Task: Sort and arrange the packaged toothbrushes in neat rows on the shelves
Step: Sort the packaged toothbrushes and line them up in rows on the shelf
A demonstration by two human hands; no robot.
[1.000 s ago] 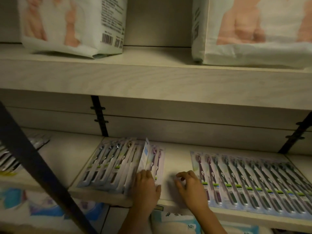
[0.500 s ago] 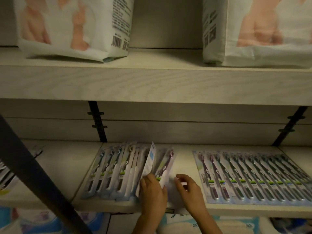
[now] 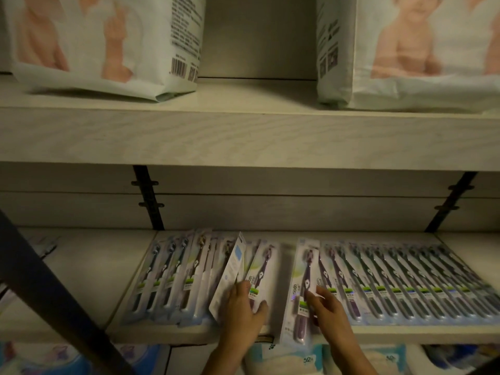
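Beneath diaper bags (image 3: 108,44) and beside a dark slanted post (image 3: 54,301), the left hand (image 3: 243,312) presses flat on a tilted pack (image 3: 230,272) while the right hand (image 3: 328,311) pinches a purple toothbrush pack (image 3: 299,280) on the pale shelf (image 3: 81,280).

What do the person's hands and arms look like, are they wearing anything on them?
The left hand and right hand are both bare: no gloves, rings, watch or bracelet show. The forearms are uncovered too, with no sleeve in view. The light is dim, so fine details could be missed.
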